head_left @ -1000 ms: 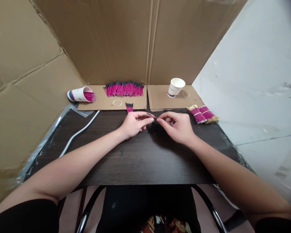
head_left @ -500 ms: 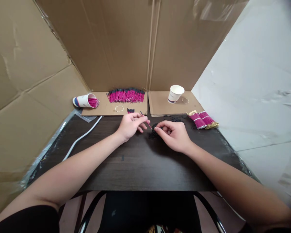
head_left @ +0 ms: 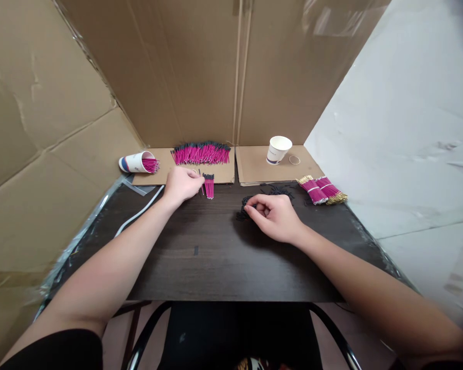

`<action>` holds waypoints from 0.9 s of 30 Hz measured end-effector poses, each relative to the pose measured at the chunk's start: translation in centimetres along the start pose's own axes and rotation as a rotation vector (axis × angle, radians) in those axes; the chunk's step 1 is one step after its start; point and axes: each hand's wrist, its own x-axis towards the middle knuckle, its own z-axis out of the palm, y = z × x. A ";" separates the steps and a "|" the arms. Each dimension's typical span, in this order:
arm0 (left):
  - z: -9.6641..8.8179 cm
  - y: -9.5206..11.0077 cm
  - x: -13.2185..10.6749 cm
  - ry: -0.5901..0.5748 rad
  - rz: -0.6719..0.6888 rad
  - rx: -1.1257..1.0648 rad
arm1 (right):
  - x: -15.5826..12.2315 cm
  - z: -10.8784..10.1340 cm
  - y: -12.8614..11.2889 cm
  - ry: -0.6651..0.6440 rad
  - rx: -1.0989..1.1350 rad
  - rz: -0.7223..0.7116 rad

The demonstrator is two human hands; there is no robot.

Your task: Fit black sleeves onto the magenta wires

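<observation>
Your left hand [head_left: 183,184] has thumb and forefinger closed on a single wire [head_left: 202,189], which stands just left of the short row [head_left: 209,186], its long axis pointing away from you and roughly parallel to those in the row, with a narrow gap between. That row straddles the near edge of the left card [head_left: 162,158], black heads on the card and pink shafts over the table [head_left: 216,267], so your left hand is much the nearer one. Your right hand [head_left: 274,215] is curled over the loose black bits [head_left: 243,211], well apart from the row; thumb and forefinger look close together, but you cannot tell from here whether they meet or pinch a piece. The bits are short, thin and matt, tangled near the middle of the table's far half. The wires are slim and straight, with smooth pink shafts and pale, shiny near ends. More form a dense heap [head_left: 202,154] along the left card's far edge. At its left corner a paper cup [head_left: 132,163] lies on its side, pink wires spilling from its mouth. By the table's right edge lie strapped bundles [head_left: 318,190], pink with gold and silvery ends.
</observation>
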 end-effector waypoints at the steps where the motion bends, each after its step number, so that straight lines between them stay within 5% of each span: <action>1: -0.1 0.0 0.0 -0.004 0.008 0.032 | 0.0 0.0 0.0 -0.003 0.001 -0.004; 13: 0.2 0.2 -0.2 0.023 0.022 0.094 | -0.1 0.1 0.1 -0.039 0.006 -0.034; 19: -0.2 1.8 -1.9 0.006 0.104 0.304 | -0.1 0.0 -0.1 -0.047 0.005 -0.045; 27: 1.6 2.5 -3.7 0.041 0.116 0.426 | -0.1 0.0 -0.4 -0.088 0.001 -0.016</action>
